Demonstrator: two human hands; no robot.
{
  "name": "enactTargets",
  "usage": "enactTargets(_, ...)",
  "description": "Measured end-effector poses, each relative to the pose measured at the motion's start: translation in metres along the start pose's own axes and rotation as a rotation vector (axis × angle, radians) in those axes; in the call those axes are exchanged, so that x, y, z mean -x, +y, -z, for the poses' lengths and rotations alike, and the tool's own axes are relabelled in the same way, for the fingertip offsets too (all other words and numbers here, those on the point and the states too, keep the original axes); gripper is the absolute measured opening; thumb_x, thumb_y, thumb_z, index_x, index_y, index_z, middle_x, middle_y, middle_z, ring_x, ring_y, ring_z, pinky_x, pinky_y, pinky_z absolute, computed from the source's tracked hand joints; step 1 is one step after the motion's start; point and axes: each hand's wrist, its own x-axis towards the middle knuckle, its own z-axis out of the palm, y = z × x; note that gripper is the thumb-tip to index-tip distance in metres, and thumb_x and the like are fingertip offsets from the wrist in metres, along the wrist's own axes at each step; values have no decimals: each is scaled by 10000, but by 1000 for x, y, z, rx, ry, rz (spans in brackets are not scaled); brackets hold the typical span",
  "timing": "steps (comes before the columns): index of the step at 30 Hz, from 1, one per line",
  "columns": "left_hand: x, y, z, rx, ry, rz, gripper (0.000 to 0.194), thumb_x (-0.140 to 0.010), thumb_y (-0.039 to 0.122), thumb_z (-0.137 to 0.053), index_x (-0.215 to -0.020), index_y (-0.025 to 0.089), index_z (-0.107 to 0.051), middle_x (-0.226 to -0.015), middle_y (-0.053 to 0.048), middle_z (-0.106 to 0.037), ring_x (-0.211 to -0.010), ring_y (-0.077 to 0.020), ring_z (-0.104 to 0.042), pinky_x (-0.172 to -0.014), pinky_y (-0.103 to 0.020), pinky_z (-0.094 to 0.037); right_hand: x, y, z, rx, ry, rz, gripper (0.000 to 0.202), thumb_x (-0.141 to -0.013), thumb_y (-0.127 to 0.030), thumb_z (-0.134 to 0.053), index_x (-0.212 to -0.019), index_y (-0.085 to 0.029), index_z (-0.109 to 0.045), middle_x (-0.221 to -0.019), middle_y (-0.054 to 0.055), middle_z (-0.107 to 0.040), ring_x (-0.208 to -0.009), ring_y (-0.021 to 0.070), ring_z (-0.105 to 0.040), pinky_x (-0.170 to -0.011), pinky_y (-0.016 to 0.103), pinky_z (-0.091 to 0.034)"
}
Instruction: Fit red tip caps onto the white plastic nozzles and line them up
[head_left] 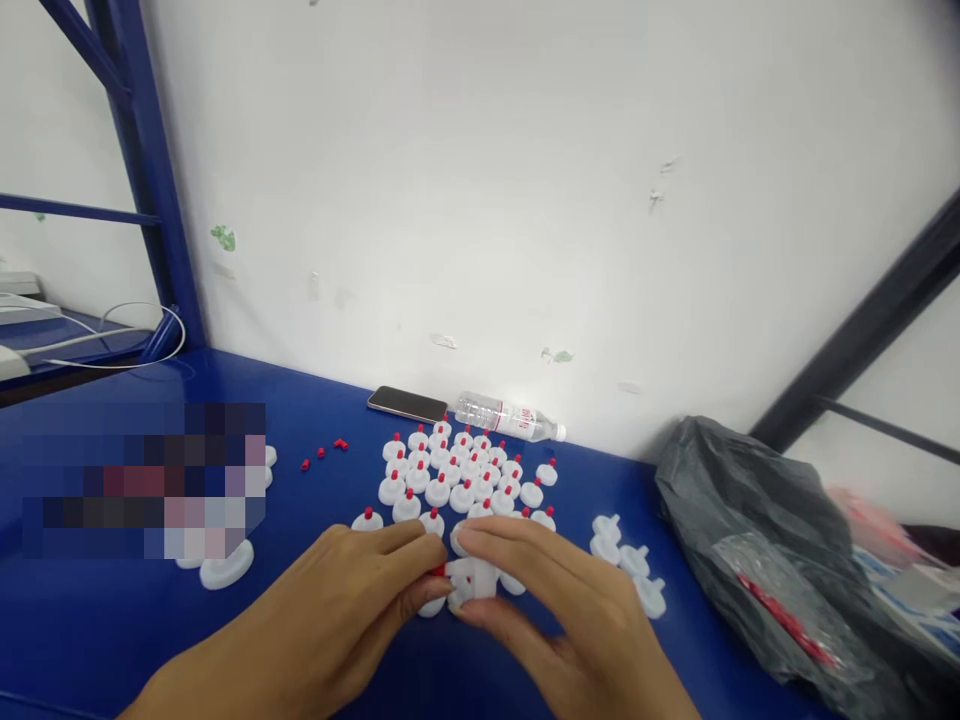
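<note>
My right hand (559,600) grips a white plastic spout cap (478,580) by its round body, with the spout pointing left. At that spout, my left hand (375,590) pinches a small red tip (439,571) between thumb and forefinger. Whether the tip is fully seated is hidden by the fingers. Just beyond both hands stand many white caps (437,490) with red tips on their spouts. Several white caps with bare spouts (636,561) lie right of my right hand. A few loose red tips (321,453) are scattered farther back on the left.
On the blue table (300,500), a dark phone (407,403) and a clear plastic bottle (510,416) lie near the wall. A black plastic bag (712,500) and a clear bag of red pieces (787,620) occupy the right. More white discs (227,566) sit left beside a pixelated patch.
</note>
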Motion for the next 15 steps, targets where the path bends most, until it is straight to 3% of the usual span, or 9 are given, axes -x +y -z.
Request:
enactTargets(6, 6, 7, 2, 10, 78, -66, 195, -1066, 189, -397, -1050, 278, -570, -949, 45, -718, -774, -112, -658, -721, -212, -465, -7, -7, 4, -38, 38, 63, 294, -977, -298, -685, -1251, -190, -690, -1177, 19, -795, -1045, 103, -764, -1007, 111, -519)
enactTargets(12, 16, -3, 0, -46, 171, -100, 310, -1056, 212, -455, -1344, 319, -492, -943, 54, -714, -755, -89, -649, -729, -148, -494, -10, -11, -2, -61, 65, 77, 266, -991, -281, -662, -1217, -149, -709, -1173, 52, -795, -1053, 116, -763, -999, 126, -537)
enactTargets(15, 16, -2, 2, -21, 190, -74, 253, -1060, 248, -466, -1299, 310, -525, -864, 60, -691, -713, -85, -635, -703, -139, -494, -9, -11, -3, -68, 69, 78, 276, -985, -270, -672, -1230, -147, -705, -1185, 57, -791, -1065, 124, -761, -1001, 140, -547)
